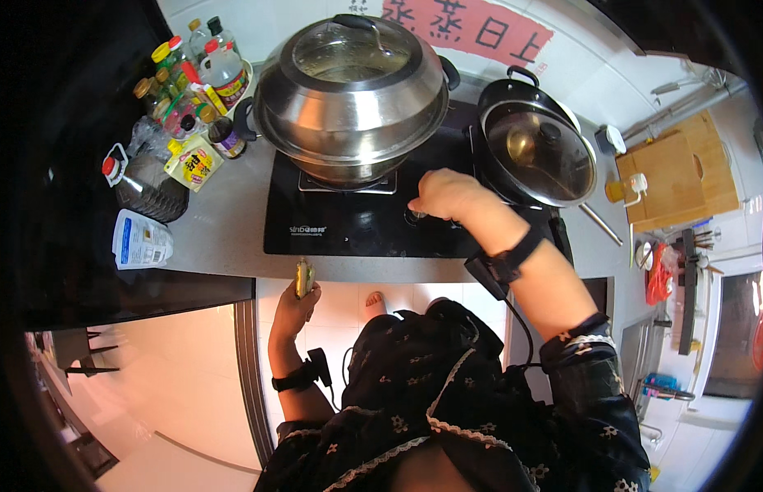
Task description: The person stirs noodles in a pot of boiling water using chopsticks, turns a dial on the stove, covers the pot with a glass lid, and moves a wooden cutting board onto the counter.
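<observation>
My right hand [446, 195] grips a control knob [416, 215] on the black glass gas cooktop [350, 230]; the fingers hide much of the knob. Low at the counter's front edge, my left hand [295, 307] holds a small flat yellowish-green item [304, 280] whose kind I cannot tell. On the left burner stands a large steel wok [347, 171] under a domed steel lid [357, 111] with a glass window. A black pan [498, 166] with a glass lid [541, 154] sits on the right side of the cooktop.
Several sauce bottles [224, 74], a seasoning pouch [195, 163], a dark liquid jug [149, 190] and a white-blue packet [142, 240] crowd the counter's left. Wooden cutting boards [682, 172] and an oil-coloured jar [615, 190] stand right. A metal handle [601, 224] juts beside the pan.
</observation>
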`<state>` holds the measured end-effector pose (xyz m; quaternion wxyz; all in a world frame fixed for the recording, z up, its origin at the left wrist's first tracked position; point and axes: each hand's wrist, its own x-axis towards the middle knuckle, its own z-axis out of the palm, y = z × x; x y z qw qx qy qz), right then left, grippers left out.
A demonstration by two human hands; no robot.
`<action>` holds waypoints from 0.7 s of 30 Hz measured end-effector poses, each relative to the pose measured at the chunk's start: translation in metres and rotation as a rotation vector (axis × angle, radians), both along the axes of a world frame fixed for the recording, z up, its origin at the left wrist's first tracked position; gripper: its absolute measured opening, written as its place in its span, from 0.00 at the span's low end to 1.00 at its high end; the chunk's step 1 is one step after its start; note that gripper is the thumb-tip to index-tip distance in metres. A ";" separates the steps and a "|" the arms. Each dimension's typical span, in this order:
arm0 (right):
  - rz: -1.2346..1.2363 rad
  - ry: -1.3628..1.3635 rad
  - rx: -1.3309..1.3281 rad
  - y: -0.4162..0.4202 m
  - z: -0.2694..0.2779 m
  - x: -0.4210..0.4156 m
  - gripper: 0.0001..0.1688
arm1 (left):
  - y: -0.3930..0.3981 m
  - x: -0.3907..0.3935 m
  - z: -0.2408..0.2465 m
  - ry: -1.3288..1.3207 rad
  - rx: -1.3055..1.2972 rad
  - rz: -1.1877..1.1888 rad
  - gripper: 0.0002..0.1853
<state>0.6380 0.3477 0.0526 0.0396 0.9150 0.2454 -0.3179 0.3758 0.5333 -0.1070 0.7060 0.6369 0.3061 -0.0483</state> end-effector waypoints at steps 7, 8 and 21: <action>-0.232 -0.095 0.078 -0.029 -0.095 -0.004 0.27 | -0.001 0.006 0.003 0.080 0.058 -0.064 0.08; -0.188 -0.117 0.106 -0.035 -0.121 0.000 0.29 | -0.003 0.006 0.003 0.096 0.069 -0.081 0.08; -0.265 -0.195 0.266 -0.037 -0.106 -0.032 0.20 | -0.060 0.045 -0.016 0.177 0.043 -0.519 0.08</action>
